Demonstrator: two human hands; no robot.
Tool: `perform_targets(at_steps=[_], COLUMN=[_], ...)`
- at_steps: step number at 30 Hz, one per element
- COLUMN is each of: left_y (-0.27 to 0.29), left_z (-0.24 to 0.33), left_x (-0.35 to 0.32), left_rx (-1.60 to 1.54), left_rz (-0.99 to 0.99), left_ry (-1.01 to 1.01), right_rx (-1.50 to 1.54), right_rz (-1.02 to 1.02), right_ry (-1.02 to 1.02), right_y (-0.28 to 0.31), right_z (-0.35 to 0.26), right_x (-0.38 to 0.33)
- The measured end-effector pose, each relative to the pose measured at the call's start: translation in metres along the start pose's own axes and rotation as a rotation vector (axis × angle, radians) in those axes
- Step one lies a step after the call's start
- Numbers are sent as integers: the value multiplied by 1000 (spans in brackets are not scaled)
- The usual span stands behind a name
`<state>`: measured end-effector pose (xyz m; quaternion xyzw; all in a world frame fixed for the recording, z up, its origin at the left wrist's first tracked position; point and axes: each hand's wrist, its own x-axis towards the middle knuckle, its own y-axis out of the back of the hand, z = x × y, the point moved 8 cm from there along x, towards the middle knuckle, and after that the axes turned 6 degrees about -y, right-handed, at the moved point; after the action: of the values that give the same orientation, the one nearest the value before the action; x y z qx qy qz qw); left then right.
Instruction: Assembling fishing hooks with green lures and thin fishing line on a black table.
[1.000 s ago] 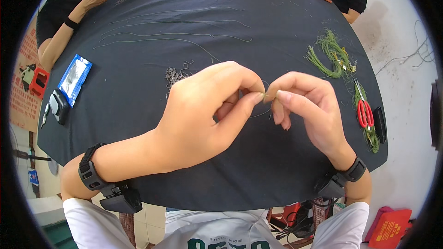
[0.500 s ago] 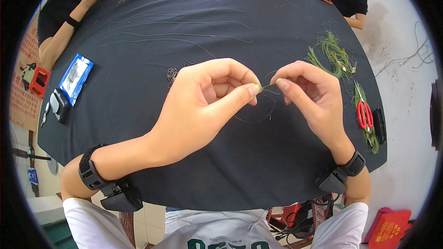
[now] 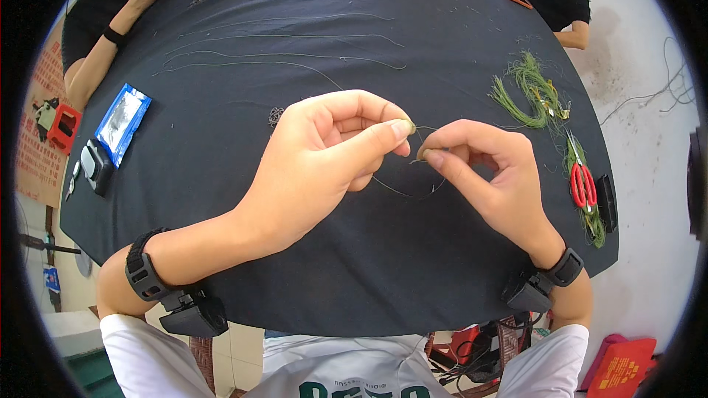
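Over the middle of the table, my left hand (image 3: 313, 158) pinches a thin green thread (image 3: 404, 194) between thumb and index fingertip. Just to its right, my right hand (image 3: 495, 173) holds the same thread in a pinch, a short end poking out at the fingertips. A slack loop of it hangs below both hands, and a strand spans the small gap between them. Whether something small sits in my left fingertips is hidden. Behind my left hand lies a small heap of dark wiry pieces (image 3: 276, 116), partly covered by it.
Several threads (image 3: 287, 54) lie across the black tablecloth (image 3: 354, 265). At right are a green thread bundle (image 3: 535, 92), red-handled scissors (image 3: 582, 183) and a black case (image 3: 606, 203). A blue packet (image 3: 122, 124) and black device (image 3: 96, 168) lie left. Two other people work at the far edge.
My right hand has moved down and slightly left, drawing its thread end below my left fingertips. My left hand has shifted up a little. At far right, the other person's arm has come into view.
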<state>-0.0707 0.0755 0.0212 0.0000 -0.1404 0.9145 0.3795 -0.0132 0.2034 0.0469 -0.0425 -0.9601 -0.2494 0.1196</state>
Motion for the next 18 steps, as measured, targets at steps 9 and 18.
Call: perform_targets(at_steps=[9,18], left_y=[-1,-4], left_z=[10,25], left_x=[-1,-6], left_rx=[150,623], left_rz=[33,-7], left_ry=[-165,-517], right_rx=[-62,-189], right_rz=[12,31], right_ry=[35,81], right_y=[-5,-5], right_z=[-6,-20], right_x=[-4,-9])
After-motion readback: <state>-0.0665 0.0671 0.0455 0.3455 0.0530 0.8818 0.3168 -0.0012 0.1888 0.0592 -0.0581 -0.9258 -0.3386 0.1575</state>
